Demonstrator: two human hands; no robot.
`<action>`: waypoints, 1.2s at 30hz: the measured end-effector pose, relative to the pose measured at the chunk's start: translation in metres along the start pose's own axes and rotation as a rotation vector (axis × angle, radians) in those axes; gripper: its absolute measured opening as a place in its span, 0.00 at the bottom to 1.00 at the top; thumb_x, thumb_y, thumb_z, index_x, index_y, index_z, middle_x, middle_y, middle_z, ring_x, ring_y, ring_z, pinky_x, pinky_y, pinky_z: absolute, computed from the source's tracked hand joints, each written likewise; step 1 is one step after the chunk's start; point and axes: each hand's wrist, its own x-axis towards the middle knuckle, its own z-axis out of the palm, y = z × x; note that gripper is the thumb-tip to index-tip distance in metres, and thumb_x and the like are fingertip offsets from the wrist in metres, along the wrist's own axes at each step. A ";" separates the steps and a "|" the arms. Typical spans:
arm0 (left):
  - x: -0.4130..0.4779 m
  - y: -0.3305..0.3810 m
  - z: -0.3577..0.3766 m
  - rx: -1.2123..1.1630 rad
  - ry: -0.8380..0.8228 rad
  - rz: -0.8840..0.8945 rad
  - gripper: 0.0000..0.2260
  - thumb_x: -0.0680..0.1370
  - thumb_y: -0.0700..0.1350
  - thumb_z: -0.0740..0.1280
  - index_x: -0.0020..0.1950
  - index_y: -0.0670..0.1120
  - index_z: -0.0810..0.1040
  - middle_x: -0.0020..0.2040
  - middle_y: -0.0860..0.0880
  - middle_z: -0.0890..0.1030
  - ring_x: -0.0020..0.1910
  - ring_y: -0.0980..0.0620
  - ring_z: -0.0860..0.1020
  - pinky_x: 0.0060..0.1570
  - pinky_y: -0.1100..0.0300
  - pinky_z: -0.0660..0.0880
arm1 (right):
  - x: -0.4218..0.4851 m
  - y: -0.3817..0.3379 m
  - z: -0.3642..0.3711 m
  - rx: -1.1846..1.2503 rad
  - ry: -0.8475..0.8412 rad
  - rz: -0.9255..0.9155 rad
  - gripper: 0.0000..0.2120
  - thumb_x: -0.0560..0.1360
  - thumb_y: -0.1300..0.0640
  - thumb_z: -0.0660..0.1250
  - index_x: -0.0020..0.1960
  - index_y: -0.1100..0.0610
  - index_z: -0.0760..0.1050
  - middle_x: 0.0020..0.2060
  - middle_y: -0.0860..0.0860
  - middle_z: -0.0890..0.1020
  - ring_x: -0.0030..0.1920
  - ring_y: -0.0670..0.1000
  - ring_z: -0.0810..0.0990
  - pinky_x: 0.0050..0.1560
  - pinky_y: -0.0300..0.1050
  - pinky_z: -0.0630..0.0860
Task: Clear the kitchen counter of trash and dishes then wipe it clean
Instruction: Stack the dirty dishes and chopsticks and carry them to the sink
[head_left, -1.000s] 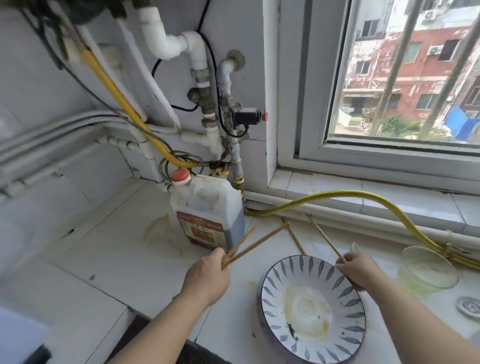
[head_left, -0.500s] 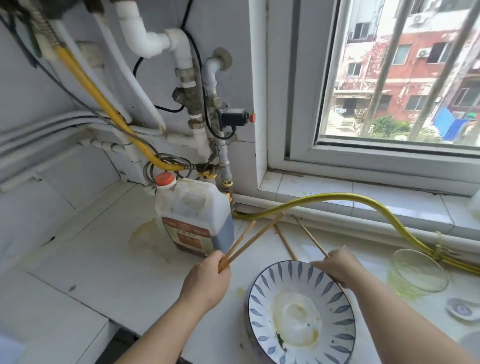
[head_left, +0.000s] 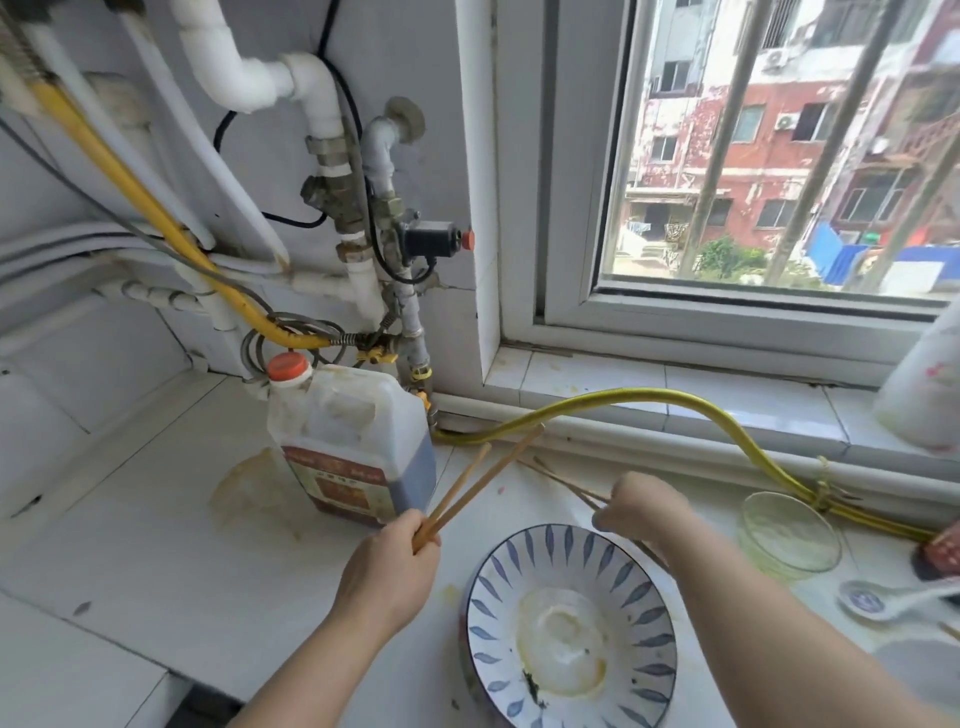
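Gripping two wooden chopsticks (head_left: 478, 488), the left hand (head_left: 389, 571) is clenched. Right hand (head_left: 644, 509) pinches another darker pair (head_left: 558, 475) beyond the blue-leaf bowl (head_left: 571, 623). Jug (head_left: 353, 436) label unreadable.

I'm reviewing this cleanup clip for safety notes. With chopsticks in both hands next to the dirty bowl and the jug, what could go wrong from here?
1. The left hand holds its chopsticks with the far ends close to the jug; a swing might knock it.
2. The right hand grips the darker chopsticks just above the bowl; its forearm could catch the rim and shift the bowl, which sits near the counter edge.
3. The glass bowl sits close beside that arm and might get bumped.
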 end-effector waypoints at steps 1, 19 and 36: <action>-0.001 0.006 0.000 0.019 -0.001 0.028 0.07 0.78 0.44 0.58 0.44 0.48 0.75 0.37 0.51 0.76 0.39 0.47 0.73 0.38 0.57 0.69 | -0.008 0.003 -0.008 -0.034 0.013 -0.015 0.08 0.69 0.50 0.64 0.43 0.55 0.74 0.35 0.49 0.76 0.37 0.51 0.75 0.33 0.40 0.68; -0.068 0.143 0.044 0.796 -0.089 0.930 0.16 0.80 0.38 0.58 0.65 0.47 0.75 0.60 0.46 0.74 0.62 0.45 0.70 0.57 0.53 0.67 | -0.161 0.040 -0.040 0.507 0.089 -0.266 0.09 0.80 0.53 0.55 0.43 0.51 0.71 0.41 0.53 0.83 0.41 0.54 0.84 0.43 0.50 0.81; -0.063 0.184 0.008 -0.964 -0.457 0.530 0.54 0.70 0.39 0.75 0.74 0.65 0.35 0.78 0.48 0.50 0.75 0.45 0.58 0.70 0.43 0.63 | -0.186 0.074 0.029 0.873 0.533 -0.196 0.18 0.71 0.46 0.72 0.30 0.52 0.68 0.25 0.46 0.68 0.26 0.44 0.66 0.33 0.42 0.65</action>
